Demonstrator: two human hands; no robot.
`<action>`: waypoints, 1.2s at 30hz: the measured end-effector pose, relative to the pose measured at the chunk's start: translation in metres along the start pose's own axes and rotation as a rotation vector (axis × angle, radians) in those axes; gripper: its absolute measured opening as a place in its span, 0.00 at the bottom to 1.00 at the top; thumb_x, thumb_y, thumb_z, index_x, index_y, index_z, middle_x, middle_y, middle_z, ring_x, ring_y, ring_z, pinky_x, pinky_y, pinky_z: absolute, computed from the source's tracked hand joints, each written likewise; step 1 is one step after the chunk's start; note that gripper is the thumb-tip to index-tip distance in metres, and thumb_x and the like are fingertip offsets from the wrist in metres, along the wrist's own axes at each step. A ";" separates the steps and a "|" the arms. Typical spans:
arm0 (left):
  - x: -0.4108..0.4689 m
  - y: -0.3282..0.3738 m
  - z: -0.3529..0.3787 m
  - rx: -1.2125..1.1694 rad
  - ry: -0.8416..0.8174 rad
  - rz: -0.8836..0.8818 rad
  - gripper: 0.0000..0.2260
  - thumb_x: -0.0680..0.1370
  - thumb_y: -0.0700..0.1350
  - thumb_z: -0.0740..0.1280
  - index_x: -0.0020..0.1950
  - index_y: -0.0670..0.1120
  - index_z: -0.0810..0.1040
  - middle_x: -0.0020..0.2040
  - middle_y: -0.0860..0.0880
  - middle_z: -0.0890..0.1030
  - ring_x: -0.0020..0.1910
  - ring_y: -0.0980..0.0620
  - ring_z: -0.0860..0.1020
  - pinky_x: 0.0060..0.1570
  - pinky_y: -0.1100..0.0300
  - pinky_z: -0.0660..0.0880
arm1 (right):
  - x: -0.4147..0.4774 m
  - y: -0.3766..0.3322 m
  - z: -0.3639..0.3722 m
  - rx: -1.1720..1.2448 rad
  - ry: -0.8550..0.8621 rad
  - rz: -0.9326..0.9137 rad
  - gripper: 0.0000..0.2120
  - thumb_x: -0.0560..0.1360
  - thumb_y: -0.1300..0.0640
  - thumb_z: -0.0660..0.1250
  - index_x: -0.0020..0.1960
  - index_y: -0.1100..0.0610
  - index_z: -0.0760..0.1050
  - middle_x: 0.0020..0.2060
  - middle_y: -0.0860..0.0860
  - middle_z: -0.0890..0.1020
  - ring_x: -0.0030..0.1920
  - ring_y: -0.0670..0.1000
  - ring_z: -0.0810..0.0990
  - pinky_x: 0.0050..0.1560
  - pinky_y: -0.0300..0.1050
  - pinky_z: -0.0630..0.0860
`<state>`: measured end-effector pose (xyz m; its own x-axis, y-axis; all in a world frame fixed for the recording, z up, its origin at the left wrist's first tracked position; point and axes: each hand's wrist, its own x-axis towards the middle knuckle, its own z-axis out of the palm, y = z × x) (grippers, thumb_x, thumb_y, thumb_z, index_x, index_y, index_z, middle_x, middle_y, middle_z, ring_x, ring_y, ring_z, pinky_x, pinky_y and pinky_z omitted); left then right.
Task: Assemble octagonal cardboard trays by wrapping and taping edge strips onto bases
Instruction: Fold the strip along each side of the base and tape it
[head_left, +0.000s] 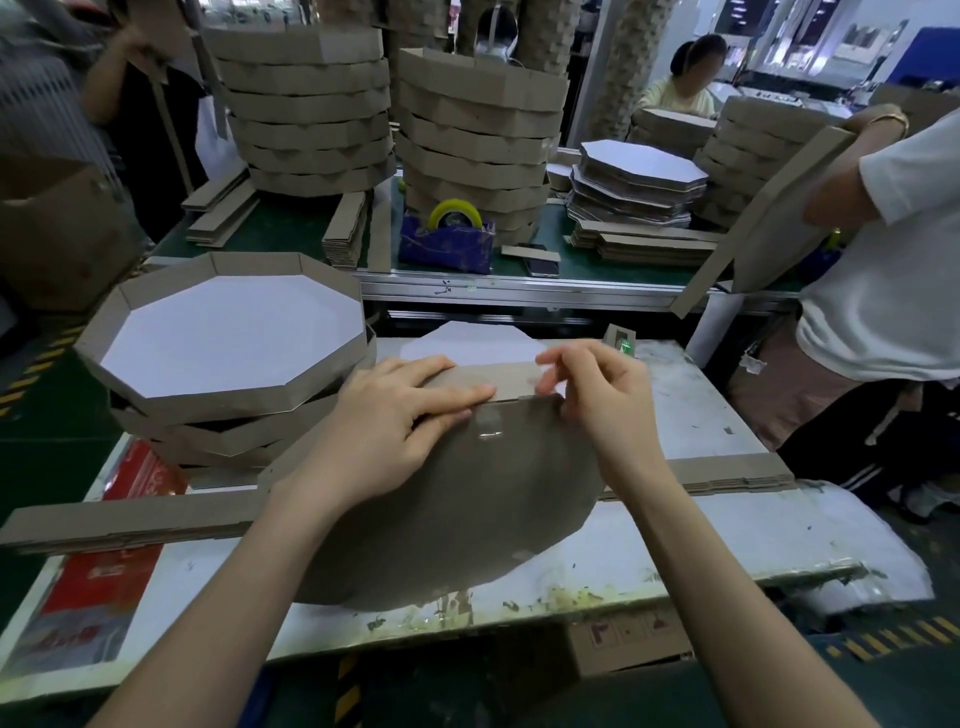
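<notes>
Taping step: left hand (384, 415), fingers (457, 397) flat, presses edge strip (501, 375) onto base (467, 499); right hand (597, 395) pinches tape (551, 385); next, smooth down.

The one camera sits on my head and faces forward and down, a wide-angle look over my own forearms. My left hand (395, 415) and right hand (597, 395) fall near the middle, close under the lens, with the white table (727, 530) filling the lower half. Further off, toward the top edge, the green bench (291, 234) and its tray stacks (311, 104) lean and curve — the lens bends them.
</notes>
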<state>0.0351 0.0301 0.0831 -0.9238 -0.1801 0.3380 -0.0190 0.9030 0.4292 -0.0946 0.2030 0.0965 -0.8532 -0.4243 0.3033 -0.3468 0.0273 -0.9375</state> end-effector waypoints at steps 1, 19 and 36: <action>0.001 0.000 0.000 -0.009 -0.002 0.003 0.15 0.80 0.54 0.59 0.66 0.66 0.73 0.68 0.50 0.75 0.64 0.47 0.70 0.62 0.45 0.67 | 0.007 -0.001 0.001 -0.112 0.031 -0.095 0.12 0.79 0.63 0.63 0.43 0.56 0.83 0.33 0.45 0.82 0.33 0.42 0.75 0.34 0.32 0.68; 0.013 0.022 0.010 0.025 0.212 -0.185 0.26 0.74 0.71 0.47 0.52 0.65 0.83 0.56 0.58 0.83 0.59 0.54 0.76 0.58 0.52 0.68 | 0.030 0.020 0.019 -0.374 -0.152 -0.053 0.17 0.79 0.57 0.66 0.35 0.64 0.77 0.30 0.56 0.77 0.32 0.44 0.70 0.35 0.35 0.65; 0.014 0.010 0.016 0.277 0.287 0.040 0.23 0.75 0.66 0.56 0.56 0.57 0.84 0.46 0.53 0.84 0.42 0.49 0.80 0.38 0.55 0.72 | 0.035 0.029 0.023 -0.392 -0.086 -0.111 0.22 0.80 0.57 0.64 0.30 0.66 0.65 0.26 0.53 0.63 0.29 0.46 0.61 0.33 0.43 0.58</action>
<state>0.0158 0.0430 0.0787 -0.7822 -0.2085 0.5871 -0.1237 0.9755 0.1817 -0.1258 0.1680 0.0756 -0.7726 -0.5177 0.3675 -0.5708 0.3131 -0.7590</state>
